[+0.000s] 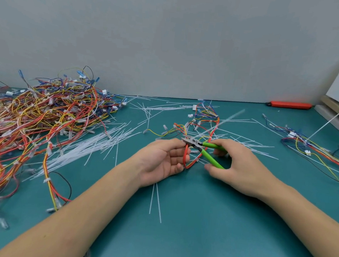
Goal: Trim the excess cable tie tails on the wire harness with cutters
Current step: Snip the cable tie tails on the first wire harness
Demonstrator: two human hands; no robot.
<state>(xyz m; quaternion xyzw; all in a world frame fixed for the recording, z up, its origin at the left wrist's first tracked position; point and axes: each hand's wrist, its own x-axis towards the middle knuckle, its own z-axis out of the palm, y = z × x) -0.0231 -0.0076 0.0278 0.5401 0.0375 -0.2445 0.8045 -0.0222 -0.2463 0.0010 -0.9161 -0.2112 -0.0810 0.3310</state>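
Cutters (202, 148) sit in my right hand (240, 169), fingers curled round the green handles, which stand spread; the blades point left and away from me. My left hand (162, 160) pinches the harness (186, 157) at its red loop, fingertips just beside the blades. The harness runs away from me across the desk (198, 220), its long axis crossing the cutters. I cannot make out the tie tail at the blades; I judge it lies between them, nearer the left hand. Cut tails (155, 199) lie loose near my wrists. A pile of harnesses (41, 119) sits well apart, left.
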